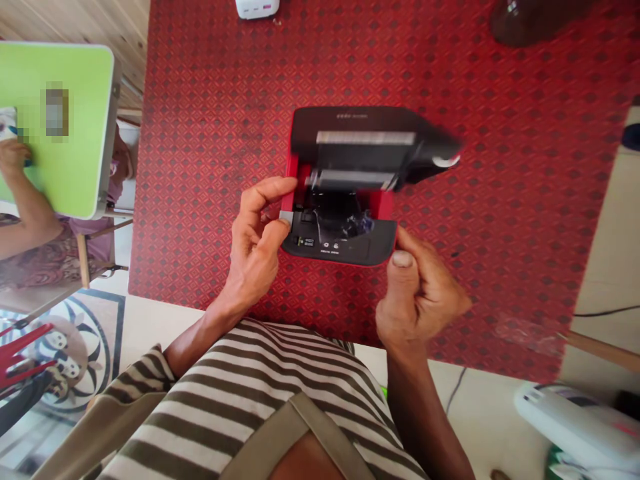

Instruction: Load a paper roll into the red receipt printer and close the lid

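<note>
A small black and red device, much like a portable label printer [345, 251], rests on the patterned red table in front of me. Its black lid [367, 120] stands raised and is blurred by motion, exposing a dark inner bay with something shiny in it. My left hand [257, 233] grips the left side, the thumb on a grey corner piece [286, 217] and the index finger along the red wall. At the right front corner my right hand [417, 287] pinches the edge, with the thumb on top and fingers partly hidden behind it.
The red table [210, 133] carries a white box-shaped item [257, 7] at its far edge and a dark round object [515, 23] at the far right. A green table [75, 167] with another person's arm [27, 193] is at left. A white appliance [575, 417] stands lower right.
</note>
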`<state>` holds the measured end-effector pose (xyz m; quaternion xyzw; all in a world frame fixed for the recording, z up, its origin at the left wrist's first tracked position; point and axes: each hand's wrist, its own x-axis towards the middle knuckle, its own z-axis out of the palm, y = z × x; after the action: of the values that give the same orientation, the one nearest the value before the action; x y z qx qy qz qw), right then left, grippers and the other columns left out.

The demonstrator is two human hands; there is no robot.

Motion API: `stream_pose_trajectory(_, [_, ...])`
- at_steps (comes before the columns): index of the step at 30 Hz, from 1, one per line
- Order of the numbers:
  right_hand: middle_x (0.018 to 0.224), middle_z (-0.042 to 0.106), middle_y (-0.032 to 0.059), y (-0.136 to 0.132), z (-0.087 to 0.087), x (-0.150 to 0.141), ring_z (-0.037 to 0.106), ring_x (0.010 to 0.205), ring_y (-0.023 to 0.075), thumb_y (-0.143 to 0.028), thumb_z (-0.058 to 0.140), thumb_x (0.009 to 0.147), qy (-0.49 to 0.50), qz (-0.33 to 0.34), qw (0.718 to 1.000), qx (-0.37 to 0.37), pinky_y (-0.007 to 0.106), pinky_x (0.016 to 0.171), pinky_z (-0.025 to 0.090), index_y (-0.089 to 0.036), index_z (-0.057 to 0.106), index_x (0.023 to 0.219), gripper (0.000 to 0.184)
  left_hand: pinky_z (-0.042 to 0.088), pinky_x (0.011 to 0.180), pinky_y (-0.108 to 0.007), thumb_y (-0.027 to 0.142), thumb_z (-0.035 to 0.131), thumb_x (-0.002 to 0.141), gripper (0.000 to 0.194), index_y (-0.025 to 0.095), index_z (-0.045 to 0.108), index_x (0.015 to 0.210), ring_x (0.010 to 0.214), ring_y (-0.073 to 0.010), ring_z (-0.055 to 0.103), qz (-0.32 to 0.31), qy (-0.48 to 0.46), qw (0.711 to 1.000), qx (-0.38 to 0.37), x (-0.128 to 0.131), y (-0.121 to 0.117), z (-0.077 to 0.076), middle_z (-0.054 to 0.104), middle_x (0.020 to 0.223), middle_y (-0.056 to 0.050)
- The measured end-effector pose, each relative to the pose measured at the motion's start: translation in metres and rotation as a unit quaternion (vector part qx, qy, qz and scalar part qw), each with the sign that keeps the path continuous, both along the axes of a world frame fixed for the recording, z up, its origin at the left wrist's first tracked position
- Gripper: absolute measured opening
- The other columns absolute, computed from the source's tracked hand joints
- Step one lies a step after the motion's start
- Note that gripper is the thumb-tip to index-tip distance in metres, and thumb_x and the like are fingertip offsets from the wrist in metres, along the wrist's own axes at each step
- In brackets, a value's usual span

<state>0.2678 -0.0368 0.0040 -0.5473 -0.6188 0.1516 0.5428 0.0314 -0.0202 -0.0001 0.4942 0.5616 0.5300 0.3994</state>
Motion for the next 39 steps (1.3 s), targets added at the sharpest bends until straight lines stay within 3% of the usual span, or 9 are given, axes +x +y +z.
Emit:
stream_pose_trajectory(5, [0.124,0.102,0.0027,0.002,0.000,0.005,0.100,0.101,0.0327,-0.048,0.078,0.125,-0.010,0.004,1.000,-0.004,0.048,0.086,0.080,-0.043,0.098,0.151,0.033,0.070,0.127,-0.057,0.065,0.072,0.120,0.070,0.044,0.054,0.184,0.168,-0.0373,0.075,-0.027,0.039,0.998,0.035,-0.007,0.003,-0.012,0.078,0.180,-0.010])
stream_pose_trajectory(7, [0.121,0.102,0.0015,0.006,0.009,0.010,0.099,0.098,0.0335,-0.046,0.078,0.125,-0.030,0.004,1.000,-0.001,0.049,0.083,0.079,-0.046,0.098,0.151,0.032,0.070,0.128,-0.057,0.065,0.073,0.120,0.072,0.045,0.053,0.186,0.169,-0.0376,0.074,-0.034,0.030,0.998,0.046,-0.010,0.005,-0.016,0.078,0.180,-0.010])
stream_pose_trajectory(10, [0.125,0.102,0.0016,0.022,0.034,0.016,0.099,0.105,0.0349,-0.033,0.081,0.123,-0.088,0.019,0.996,0.026,0.052,0.092,0.079,-0.048,0.097,0.152,0.036,0.070,0.125,-0.055,0.065,0.078,0.119,0.070,0.045,0.058,0.183,0.163,-0.0368,0.078,-0.048,0.009,0.996,0.069,-0.015,0.008,-0.023,0.080,0.176,-0.010])
stream_pose_trajectory(15, [0.135,0.100,0.0040,0.074,0.069,0.008,0.095,0.117,0.0313,-0.030,0.075,0.128,-0.247,0.175,0.953,0.009,0.052,0.109,0.077,-0.037,0.094,0.145,0.026,0.070,0.126,-0.052,0.066,0.081,0.120,0.070,0.044,0.060,0.183,0.159,-0.0351,0.081,-0.061,-0.001,0.992,0.114,-0.018,0.011,-0.031,0.081,0.175,-0.009])
stream_pose_trajectory(20, [0.121,0.094,0.0100,0.121,0.060,-0.012,0.089,0.117,0.0374,-0.027,0.074,0.124,-0.351,0.269,0.893,-0.078,0.056,0.107,0.073,-0.031,0.090,0.121,0.017,0.069,0.129,-0.054,0.069,0.073,0.124,0.071,0.046,0.054,0.189,0.163,-0.0353,0.080,-0.064,0.019,0.991,0.115,-0.013,0.008,-0.033,0.079,0.178,-0.009])
stream_pose_trajectory(23, [0.115,0.090,0.0106,0.134,0.047,-0.021,0.087,0.110,0.0365,-0.025,0.072,0.122,-0.371,0.268,0.881,-0.117,0.056,0.109,0.070,-0.030,0.085,0.113,0.016,0.069,0.129,-0.055,0.077,0.070,0.124,0.076,0.045,0.051,0.190,0.165,-0.0371,0.079,-0.064,0.030,0.992,0.107,-0.011,0.007,-0.032,0.078,0.179,-0.010])
stream_pose_trajectory(28, [0.111,0.089,0.0098,0.146,0.038,-0.025,0.086,0.104,0.0349,-0.032,0.075,0.120,-0.386,0.284,0.871,-0.107,0.054,0.108,0.069,-0.029,0.082,0.112,0.011,0.072,0.126,-0.056,0.081,0.070,0.123,0.075,0.041,0.055,0.186,0.160,-0.0380,0.082,-0.058,0.021,0.994,0.093,-0.007,0.006,-0.027,0.081,0.173,-0.012])
stream_pose_trajectory(34, [0.107,0.087,0.0086,0.151,0.056,-0.016,0.083,0.091,0.0323,-0.029,0.078,0.114,-0.414,0.317,0.848,-0.097,0.051,0.095,0.070,-0.029,0.080,0.110,0.004,0.072,0.127,-0.057,0.077,0.071,0.124,0.072,0.044,0.055,0.186,0.161,-0.0379,0.082,-0.061,0.011,0.994,0.091,-0.006,0.006,-0.026,0.081,0.175,-0.011])
stream_pose_trajectory(39, [0.104,0.088,0.0080,0.134,0.080,-0.013,0.087,0.093,0.0332,-0.025,0.081,0.111,-0.410,0.296,0.859,-0.079,0.048,0.086,0.070,-0.027,0.083,0.111,0.003,0.070,0.129,-0.058,0.084,0.067,0.124,0.078,0.041,0.053,0.188,0.163,-0.0388,0.080,-0.068,0.025,0.994,0.080,-0.007,0.006,-0.027,0.079,0.176,-0.013])
